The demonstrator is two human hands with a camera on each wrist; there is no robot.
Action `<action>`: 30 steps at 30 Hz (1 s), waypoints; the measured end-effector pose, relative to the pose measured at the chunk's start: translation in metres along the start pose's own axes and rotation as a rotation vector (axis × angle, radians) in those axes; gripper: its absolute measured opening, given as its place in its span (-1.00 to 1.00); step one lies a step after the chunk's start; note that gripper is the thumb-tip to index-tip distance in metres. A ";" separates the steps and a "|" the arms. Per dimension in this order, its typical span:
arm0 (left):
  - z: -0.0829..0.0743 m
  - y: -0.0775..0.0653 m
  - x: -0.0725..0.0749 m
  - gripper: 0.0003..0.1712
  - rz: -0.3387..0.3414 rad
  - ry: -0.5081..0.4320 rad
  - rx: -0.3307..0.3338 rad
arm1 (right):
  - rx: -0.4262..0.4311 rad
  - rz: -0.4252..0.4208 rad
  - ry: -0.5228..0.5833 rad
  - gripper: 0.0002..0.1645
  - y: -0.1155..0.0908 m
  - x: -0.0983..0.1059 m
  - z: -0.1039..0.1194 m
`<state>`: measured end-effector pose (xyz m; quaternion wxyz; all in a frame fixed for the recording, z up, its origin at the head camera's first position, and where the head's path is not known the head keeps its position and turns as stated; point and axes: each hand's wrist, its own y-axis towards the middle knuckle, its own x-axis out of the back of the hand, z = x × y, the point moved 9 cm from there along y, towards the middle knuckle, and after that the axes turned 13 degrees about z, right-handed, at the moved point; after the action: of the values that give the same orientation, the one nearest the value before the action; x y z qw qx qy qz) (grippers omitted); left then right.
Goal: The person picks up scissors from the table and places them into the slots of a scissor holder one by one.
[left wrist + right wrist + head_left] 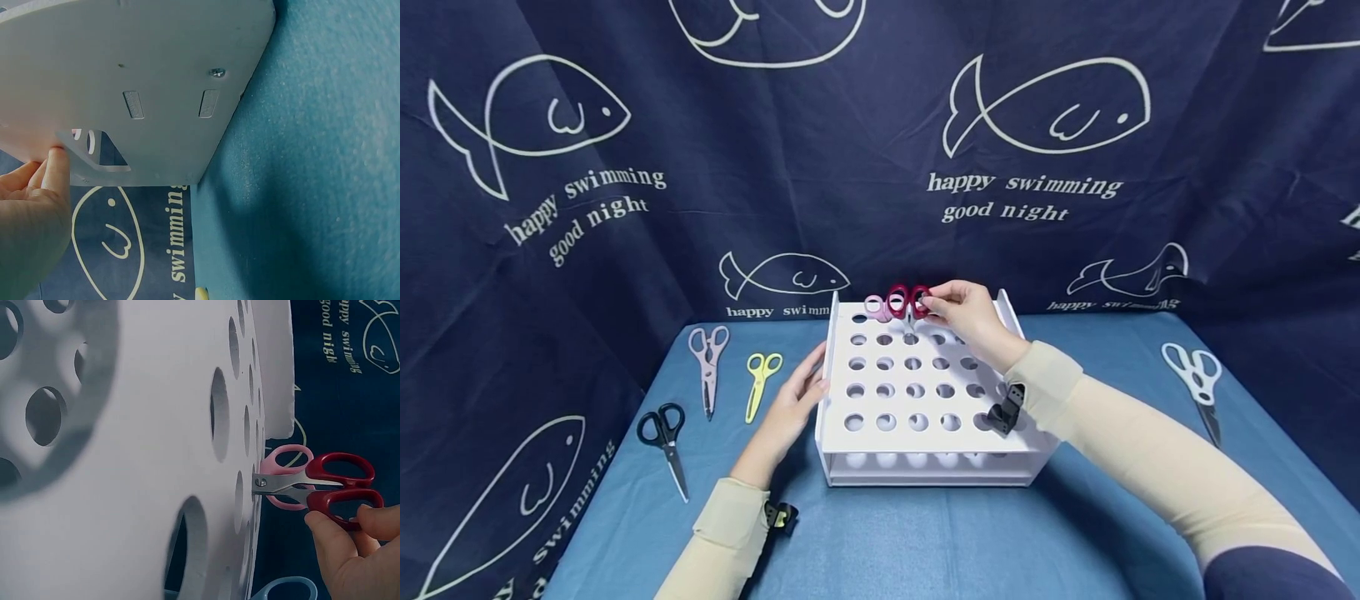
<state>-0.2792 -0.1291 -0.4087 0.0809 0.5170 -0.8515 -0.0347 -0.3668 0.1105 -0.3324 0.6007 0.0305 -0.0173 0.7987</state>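
Note:
By one loop of their dark red handles, my right hand (pixel 972 317) pinches a pair of scissors (pixel 340 481). Their blades point down at a hole near the back of the white perforated rack (pixel 898 437), and the pivot screw shows right at the board in the right wrist view. Pink-handled scissors (pixel 876 308) stand in the rack just behind and left of the red ones. My left hand (pixel 790 412) rests against the rack's left side panel (pixel 169 62), its fingertips at the edge of the cut-out there.
Left of the rack lie lilac scissors (pixel 708 367), yellow scissors (pixel 762 385) and black scissors (pixel 664 442). White-handled scissors (pixel 1195 379) lie on the right of the blue cloth (pixel 880 542). A light blue handle (pixel 290 584) shows low in the right wrist view. A fish-print curtain (pixel 880 167) hangs behind.

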 end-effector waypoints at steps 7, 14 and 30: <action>-0.001 0.000 0.001 -0.34 -0.004 0.001 0.005 | -0.049 0.001 -0.049 -0.71 0.000 -0.001 -0.002; -0.001 -0.001 -0.001 -0.34 -0.009 0.004 0.017 | -0.053 0.025 -0.063 -0.70 -0.001 -0.001 -0.005; 0.001 -0.001 0.000 -0.34 -0.008 0.008 0.010 | -0.030 0.021 -0.167 -0.70 -0.005 -0.002 0.003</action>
<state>-0.2787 -0.1296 -0.4097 0.0814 0.5208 -0.8493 -0.0285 -0.3617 0.1096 -0.3300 0.5892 0.0878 -0.0793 0.7993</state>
